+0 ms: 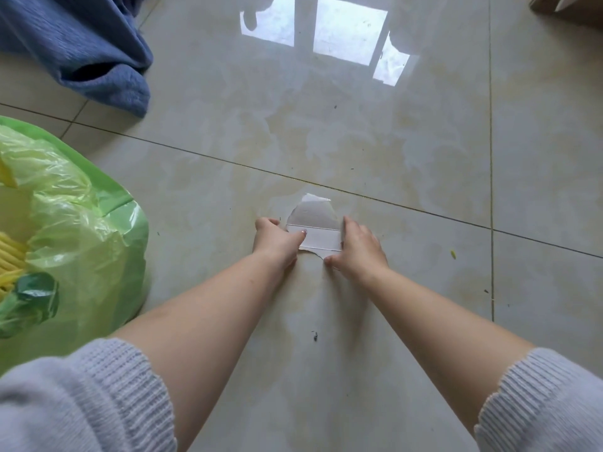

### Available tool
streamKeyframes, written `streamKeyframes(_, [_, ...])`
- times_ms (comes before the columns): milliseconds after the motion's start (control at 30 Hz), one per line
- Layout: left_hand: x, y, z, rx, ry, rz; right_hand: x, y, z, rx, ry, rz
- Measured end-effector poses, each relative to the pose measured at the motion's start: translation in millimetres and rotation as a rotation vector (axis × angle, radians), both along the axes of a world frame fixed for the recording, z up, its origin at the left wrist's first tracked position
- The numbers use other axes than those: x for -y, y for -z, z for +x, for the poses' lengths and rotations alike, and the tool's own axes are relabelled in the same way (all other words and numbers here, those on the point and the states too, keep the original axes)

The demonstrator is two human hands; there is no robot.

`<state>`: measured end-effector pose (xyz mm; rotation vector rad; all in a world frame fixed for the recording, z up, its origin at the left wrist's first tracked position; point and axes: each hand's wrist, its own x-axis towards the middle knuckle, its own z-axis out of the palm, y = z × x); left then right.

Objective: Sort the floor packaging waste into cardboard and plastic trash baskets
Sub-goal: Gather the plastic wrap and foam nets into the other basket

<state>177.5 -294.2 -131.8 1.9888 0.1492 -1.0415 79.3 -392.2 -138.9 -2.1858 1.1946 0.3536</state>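
A torn piece of grey-white cardboard (315, 225) lies flat on the glossy tiled floor in the middle of the view. My left hand (275, 241) presses on its left edge, thumb lying across the card. My right hand (359, 246) clasps its right edge, fingers curled over the side and thumb at the near corner. A green basket lined with a thin green plastic bag (81, 223) stands at the left, with yellow and green plastic wrapping inside.
A blue fabric heap (88, 47) lies at the far left. A cardboard-coloured edge (567, 8) shows at the top right corner. Small dark and yellow crumbs dot the tiles around my arms.
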Motion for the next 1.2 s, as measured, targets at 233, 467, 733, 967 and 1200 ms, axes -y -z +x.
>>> streamKeyframes(233, [0.9,-0.4,6.6,0.146,0.130,0.114,3.0,5.2,-3.5,0.015,-0.040,0.013])
streamKeyframes(467, [-20.6,-26.4,-5.1,0.176,0.095,-0.082,-2.1,-8.6,-20.3,0.263,0.011,0.055])
streamKeyframes(733, [-95.4,-118.3,-29.5,0.093,-0.027,-0.254,-44.6,-108.3,-50.1,0.508,0.079,0.621])
streamKeyframes(967, [-209.7,-263.1,-54.0,0.424,0.142,-0.413,-141.8,-227.2,-69.9,0.715,-0.131,0.613])
streamKeyframes(1200, [-384.6,-373.5,-70.1,1.031,0.504,0.020,-285.2,-323.4,-48.5,0.754,-0.656,0.209])
